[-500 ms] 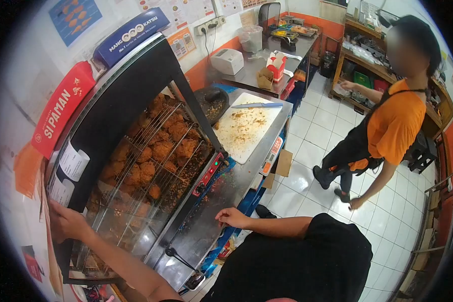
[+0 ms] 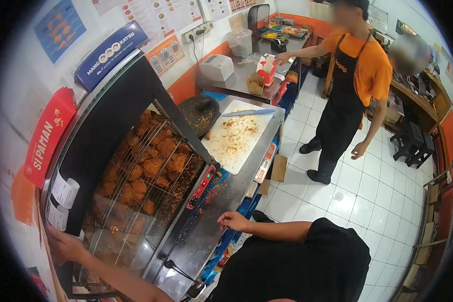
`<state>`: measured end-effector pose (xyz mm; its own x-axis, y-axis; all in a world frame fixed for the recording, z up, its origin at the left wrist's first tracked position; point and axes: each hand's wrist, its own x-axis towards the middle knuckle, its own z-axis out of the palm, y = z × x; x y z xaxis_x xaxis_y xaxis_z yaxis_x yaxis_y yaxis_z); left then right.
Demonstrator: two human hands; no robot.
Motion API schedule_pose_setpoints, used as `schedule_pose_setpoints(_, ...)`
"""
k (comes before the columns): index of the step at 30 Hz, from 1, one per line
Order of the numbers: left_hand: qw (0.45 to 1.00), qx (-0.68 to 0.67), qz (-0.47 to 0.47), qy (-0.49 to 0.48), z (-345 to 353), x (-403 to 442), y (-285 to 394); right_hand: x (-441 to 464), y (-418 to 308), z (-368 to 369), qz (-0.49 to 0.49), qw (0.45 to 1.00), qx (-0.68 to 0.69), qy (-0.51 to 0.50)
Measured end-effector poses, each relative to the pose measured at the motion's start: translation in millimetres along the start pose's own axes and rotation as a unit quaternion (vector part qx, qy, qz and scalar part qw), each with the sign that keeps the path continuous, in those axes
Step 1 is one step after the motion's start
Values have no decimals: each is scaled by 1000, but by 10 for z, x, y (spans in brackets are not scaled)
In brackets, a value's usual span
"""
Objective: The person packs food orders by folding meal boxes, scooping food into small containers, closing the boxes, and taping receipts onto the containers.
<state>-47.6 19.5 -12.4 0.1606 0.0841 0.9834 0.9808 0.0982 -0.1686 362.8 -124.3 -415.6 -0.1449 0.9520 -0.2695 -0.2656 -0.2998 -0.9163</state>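
My left hand [image 2: 64, 247] is at the far left side of the black-framed display case [image 2: 80, 146], its fingers hidden behind the edge beside paper slips [image 2: 63, 191]. Fried chicken pieces [image 2: 153, 161] lie on wire racks inside the case. Over the steel counter [image 2: 199, 236] hovers my right hand [image 2: 232, 221], fingers loosely curled and apart, holding nothing. A blue-handled knife [image 2: 249, 112] rests on the crumb-covered white cutting board [image 2: 236, 136], next to a dark stone mortar [image 2: 199, 116]. Tongs [image 2: 178, 269] lie near the counter's front end.
A co-worker in an orange shirt [image 2: 377, 70] stands on the tiled floor, one hand near a red box [image 2: 267, 68] on the back counter. Beside it are an open brown box [image 2: 255, 83] and a white printer [image 2: 217, 67]. Black stools [image 2: 412, 143] stand at the right.
The co-worker has turned towards the back counter and reached an arm to the red box. The view has shifted slightly; my hands keep nearly the same places.
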Motion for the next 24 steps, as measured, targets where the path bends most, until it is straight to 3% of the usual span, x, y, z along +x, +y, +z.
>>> schedule_pose_setpoints(1,993,109,-20,-50,-14,-29,-21,-7,-21,-16,1,1000,-3,0)
schedule_pose_setpoints(5,937,298,-74,-167,-237,107,312,65,12,-62,-8,1000,-13,-6)
schedule_pose_setpoints(6,937,297,-73,-167,-164,62,214,56,-10,-67,-7,1000,-12,-5)
schedule_pose_setpoints(7,976,192,-14,-103,-80,22,97,43,-53,-74,7,1000,-2,-6)
schedule_pose_setpoints(9,995,80,43,-37,-30,-17,23,25,-89,-107,22,1000,7,-3)
schedule_pose_setpoints(11,994,52,-69,-68,-129,18,57,17,-74,-161,19,1000,-10,-3)
schedule_pose_setpoints(12,994,49,-70,-68,-54,-26,-89,-4,-91,-191,18,1000,-10,0)
schedule_pose_setpoints(15,981,152,85,-86,138,-148,-437,-116,-160,-289,2,999,-47,13)
schedule_pose_setpoints(18,979,173,104,-14,-62,17,-42,-218,-172,-361,-8,998,-42,43)
schedule_pose_setpoints(21,998,4,53,-14,-146,129,91,-311,-93,-466,-4,997,-25,72)
schedule_pose_setpoints(24,989,76,122,43,-58,70,-144,-434,-48,-520,-13,995,-31,95)
